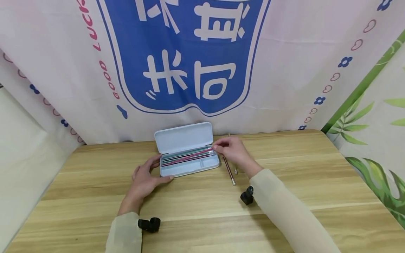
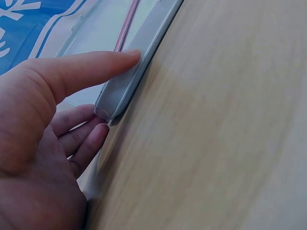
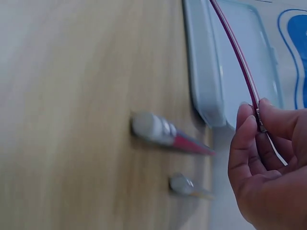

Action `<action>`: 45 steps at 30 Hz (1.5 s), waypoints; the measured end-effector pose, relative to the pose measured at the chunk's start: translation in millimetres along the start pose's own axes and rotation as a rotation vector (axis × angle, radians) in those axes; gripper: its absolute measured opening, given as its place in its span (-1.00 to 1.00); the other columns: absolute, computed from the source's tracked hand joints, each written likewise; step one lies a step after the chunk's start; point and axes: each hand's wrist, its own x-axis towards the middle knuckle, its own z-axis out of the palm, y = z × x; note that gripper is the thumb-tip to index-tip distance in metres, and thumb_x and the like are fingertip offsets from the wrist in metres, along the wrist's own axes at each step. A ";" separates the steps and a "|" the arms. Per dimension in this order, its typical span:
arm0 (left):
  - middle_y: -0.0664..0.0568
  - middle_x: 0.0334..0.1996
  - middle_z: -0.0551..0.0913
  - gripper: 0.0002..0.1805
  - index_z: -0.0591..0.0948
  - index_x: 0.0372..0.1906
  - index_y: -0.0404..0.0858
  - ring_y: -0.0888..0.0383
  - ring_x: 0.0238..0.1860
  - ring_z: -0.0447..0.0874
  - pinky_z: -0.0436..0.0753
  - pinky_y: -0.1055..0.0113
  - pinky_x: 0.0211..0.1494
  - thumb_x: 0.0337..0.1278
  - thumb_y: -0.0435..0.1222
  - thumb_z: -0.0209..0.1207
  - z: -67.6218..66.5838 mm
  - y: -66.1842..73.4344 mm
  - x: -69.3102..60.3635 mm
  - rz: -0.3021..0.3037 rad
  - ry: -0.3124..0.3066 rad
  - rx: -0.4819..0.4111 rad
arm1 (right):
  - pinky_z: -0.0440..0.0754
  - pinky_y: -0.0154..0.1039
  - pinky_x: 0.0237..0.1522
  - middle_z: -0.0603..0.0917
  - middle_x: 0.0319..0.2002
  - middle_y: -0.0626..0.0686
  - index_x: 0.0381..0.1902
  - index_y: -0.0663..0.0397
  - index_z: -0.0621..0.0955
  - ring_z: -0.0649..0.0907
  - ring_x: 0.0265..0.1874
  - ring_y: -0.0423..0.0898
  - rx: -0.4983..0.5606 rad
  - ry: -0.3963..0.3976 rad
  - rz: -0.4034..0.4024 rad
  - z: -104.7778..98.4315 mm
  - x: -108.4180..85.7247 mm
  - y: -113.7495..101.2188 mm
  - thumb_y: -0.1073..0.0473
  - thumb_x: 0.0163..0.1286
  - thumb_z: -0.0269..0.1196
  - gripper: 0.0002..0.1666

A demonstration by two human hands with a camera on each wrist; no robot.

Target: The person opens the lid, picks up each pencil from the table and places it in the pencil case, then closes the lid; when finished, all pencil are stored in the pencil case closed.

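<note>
A light-blue pencil case (image 1: 186, 170) lies on the table with its lid (image 1: 184, 138) raised at the back. Several dark pencils with pale ends fill its long compartment. At its left end my left hand (image 1: 145, 181) grips the case, thumb along the front wall and fingers round the end. My right hand (image 1: 233, 151) pinches a red pencil (image 3: 236, 48) near its metal-banded end, between thumb and fingertips. That pencil slants above the others, its far end reaching toward the left of the case. What the right palm covers is partly hidden.
To the right of the case, a dark red pencil (image 1: 228, 170) with a white eraser lies on the wooden table (image 1: 196, 218). Close beside it is another pencil (image 1: 235, 171), partly behind my right hand. A printed curtain (image 1: 278, 70) hangs along the table's back edge.
</note>
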 end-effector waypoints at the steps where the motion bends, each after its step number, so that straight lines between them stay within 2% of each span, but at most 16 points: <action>1: -0.27 0.50 0.51 0.09 0.31 0.66 -0.19 -0.23 0.58 0.36 -0.40 -0.27 0.74 0.04 -0.14 0.62 0.1 -0.2 -0.3 -0.001 0.001 -0.002 | 0.69 -0.28 -0.27 0.80 -0.21 0.18 -0.05 0.21 0.82 0.70 -0.29 -0.01 -0.002 0.001 -0.004 3.3 1.6 0.5 0.23 0.53 0.38 -0.83; 5: -0.25 0.50 0.52 0.08 0.32 0.65 -0.17 -0.21 0.57 0.37 -0.40 -0.25 0.74 0.03 -0.16 0.62 1.3 -2.5 0.6 -0.007 0.004 -0.009 | 0.62 -0.36 -0.31 0.81 -0.26 0.13 -0.08 0.22 0.83 0.67 -0.34 -0.12 -0.029 0.016 -0.017 13.3 5.0 -0.4 0.25 0.51 0.39 -0.84; 14: -0.26 0.48 0.54 0.08 0.35 0.64 -0.17 -0.23 0.54 0.40 -0.38 -0.27 0.73 0.00 -0.15 0.63 2.2 -4.4 2.5 0.009 0.017 -0.019 | 0.58 -0.37 -0.28 0.79 -0.30 0.07 -0.10 0.17 0.82 0.67 -0.33 -0.14 0.001 0.025 0.019 21.6 11.2 -1.8 0.21 0.54 0.36 -0.84; 17: -0.26 0.47 0.54 0.07 0.35 0.64 -0.18 -0.23 0.54 0.40 -0.39 -0.27 0.72 0.00 -0.16 0.63 2.4 -3.5 2.4 0.007 0.016 -0.019 | 0.57 -0.37 -0.28 0.79 -0.31 0.06 -0.12 0.16 0.83 0.66 -0.33 -0.14 -0.032 0.025 0.012 22.3 11.2 -2.3 0.22 0.53 0.37 -0.86; 24: -0.26 0.49 0.52 0.09 0.32 0.65 -0.18 -0.22 0.56 0.37 -0.41 -0.25 0.73 0.02 -0.15 0.63 1.8 -2.0 1.4 -0.004 0.008 -0.017 | 0.54 -0.33 -0.20 0.83 -0.14 0.10 -0.12 0.12 0.85 0.62 -0.23 -0.09 -0.150 0.013 -0.037 24.1 10.3 -5.7 0.19 0.51 0.40 -0.86; 36: -0.25 0.49 0.52 0.09 0.32 0.65 -0.18 -0.21 0.57 0.36 -0.41 -0.24 0.73 0.02 -0.16 0.63 0.9 -3.1 2.8 -0.010 0.009 -0.020 | 0.56 -0.30 -0.15 0.84 -0.19 0.09 -0.22 0.12 0.87 0.64 -0.22 -0.08 -0.301 0.014 -0.122 27.0 15.2 1.4 0.26 0.45 0.44 -0.92; 45: -0.25 0.49 0.52 0.08 0.32 0.65 -0.18 -0.22 0.56 0.37 -0.41 -0.23 0.73 0.02 -0.18 0.62 0.7 -2.4 2.6 -0.014 0.011 -0.031 | 0.62 -0.21 -0.06 0.81 -0.16 0.08 -0.21 0.11 0.87 0.65 -0.17 -0.05 -0.341 -0.004 -0.127 27.0 15.4 1.4 0.27 0.47 0.43 -0.91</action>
